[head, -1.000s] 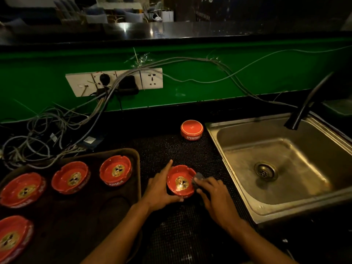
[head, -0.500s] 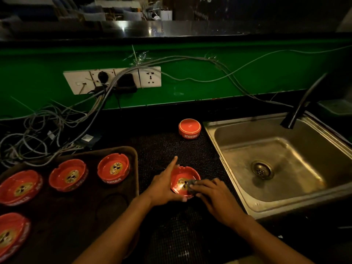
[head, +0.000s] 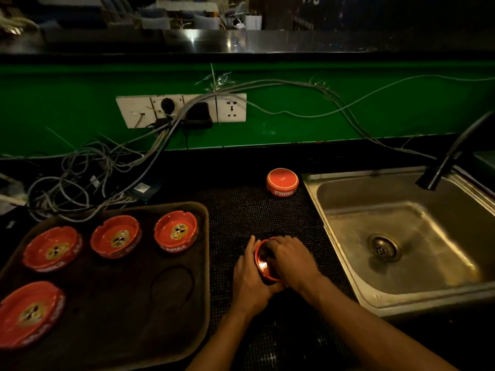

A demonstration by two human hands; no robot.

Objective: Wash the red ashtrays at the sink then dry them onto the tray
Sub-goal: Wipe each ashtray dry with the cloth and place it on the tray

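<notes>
Both hands work on one ashtray [head: 263, 266] on the dark mat [head: 257, 215] between the tray [head: 198, 303] and the sink [head: 348, 263]. The left hand [head: 247, 277] cups its near-left rim, fingers curled round it, seemingly to keep it from sliding or turning. The right hand [head: 290, 259] lies over the bowl with fingers bent down inside; whether it pinches a cloth or sponge I cannot tell, since the hand hides what is under it. I judge this to be wiping, done on the bench beside the tray so the piece can go straight across. Four ashtrays sit upright on the tray, three in the far row [head: 115, 236] and one near the left edge [head: 29, 314], with bare room to the right for this one. Another ashtray [head: 282, 182] rests upside down by the sink's far-left corner, perhaps draining. The sink holds nothing and the tap [head: 444, 162] shows no water running.
</notes>
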